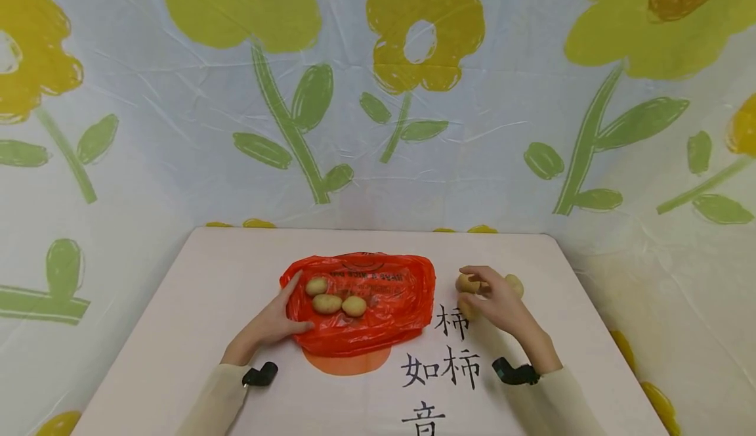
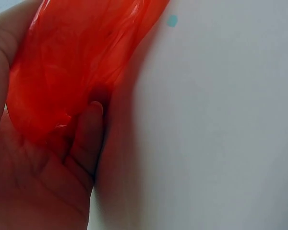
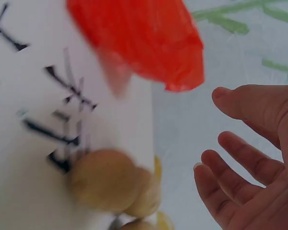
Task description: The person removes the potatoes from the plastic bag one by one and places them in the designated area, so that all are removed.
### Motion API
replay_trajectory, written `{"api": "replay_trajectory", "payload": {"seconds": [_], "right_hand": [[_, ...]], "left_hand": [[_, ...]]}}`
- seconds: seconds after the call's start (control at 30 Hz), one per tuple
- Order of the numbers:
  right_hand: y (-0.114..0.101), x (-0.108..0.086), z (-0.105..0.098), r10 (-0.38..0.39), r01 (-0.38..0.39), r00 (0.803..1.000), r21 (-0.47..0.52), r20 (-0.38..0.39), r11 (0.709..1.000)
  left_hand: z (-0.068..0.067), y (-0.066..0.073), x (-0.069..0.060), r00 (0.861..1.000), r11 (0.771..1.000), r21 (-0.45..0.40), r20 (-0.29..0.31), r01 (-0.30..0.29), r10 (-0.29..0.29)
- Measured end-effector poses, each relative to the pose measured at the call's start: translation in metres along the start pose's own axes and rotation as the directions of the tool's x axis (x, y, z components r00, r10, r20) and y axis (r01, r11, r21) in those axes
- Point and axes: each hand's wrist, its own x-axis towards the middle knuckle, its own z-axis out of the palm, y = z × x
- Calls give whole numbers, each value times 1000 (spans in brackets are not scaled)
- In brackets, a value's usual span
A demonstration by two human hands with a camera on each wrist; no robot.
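Observation:
A red plastic bag [image 1: 390, 298] lies spread on the table with its rim turned up. Three potatoes [image 1: 327, 303] sit in its left half. My left hand [image 1: 274, 318] grips the bag's left side, thumb over the near rim; close up in the left wrist view, the fingers curl against the red plastic [image 2: 77, 62]. To the right of the bag, my right hand [image 1: 502, 301] hovers by several loose potatoes [image 1: 514, 285], partly covering them. In the right wrist view its thumb and fingers are spread apart and hold nothing, with potatoes [image 3: 105, 179] below and to the side.
The light table [image 1: 165, 357] bears black written characters [image 1: 461, 367] and an orange round print [image 1: 348, 362] in front of the bag. A flower-patterned cloth [image 1: 472, 160] hangs behind and at both sides. Black wrist cameras [image 1: 260, 375] sit on both sleeves.

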Motion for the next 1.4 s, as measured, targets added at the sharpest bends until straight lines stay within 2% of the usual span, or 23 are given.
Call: {"api": "replay_trajectory", "payload": {"seconds": [0.13, 0.23, 0.37, 0.5, 0.63, 0.73, 0.87, 1.0, 1.2, 1.4], "right_hand": [[-23, 19, 1, -35, 36, 999, -11, 29, 999], [-40, 36, 5, -104, 103, 992, 11, 75, 995], [-59, 62, 13, -181, 176, 968, 46, 173, 983], [-74, 90, 22, -180, 173, 947, 51, 266, 984], [-86, 115, 36, -207, 199, 914, 60, 349, 978], [-91, 131, 52, -241, 232, 877, 74, 417, 970], [-95, 150, 76, -252, 239, 828, 91, 502, 967], [-97, 161, 98, -241, 209, 799, 121, 551, 970], [-98, 161, 123, -262, 194, 754, 178, 602, 965], [-91, 155, 143, -196, 149, 706, 128, 681, 981]], "left_hand": [[1, 1, 0, 1000, 1000, 9, 18, 2, -2], [0, 2, -2, 1000, 1000, 14, 27, 10, -11], [-2, 4, -2, 999, 999, 33, 27, 18, -19], [-2, 5, 0, 1000, 999, 36, 22, 12, -13], [-2, 6, 0, 1000, 999, 30, 23, 13, -13], [-2, 5, 0, 1000, 1000, 28, 25, 14, -15], [-2, 6, 2, 999, 1000, 16, 29, 17, -17], [-3, 8, 4, 999, 1000, 0, 39, 11, -11], [-2, 9, 3, 999, 1000, -21, 49, 13, -12], [-2, 9, -2, 999, 1000, -9, 30, 29, -28]]}}
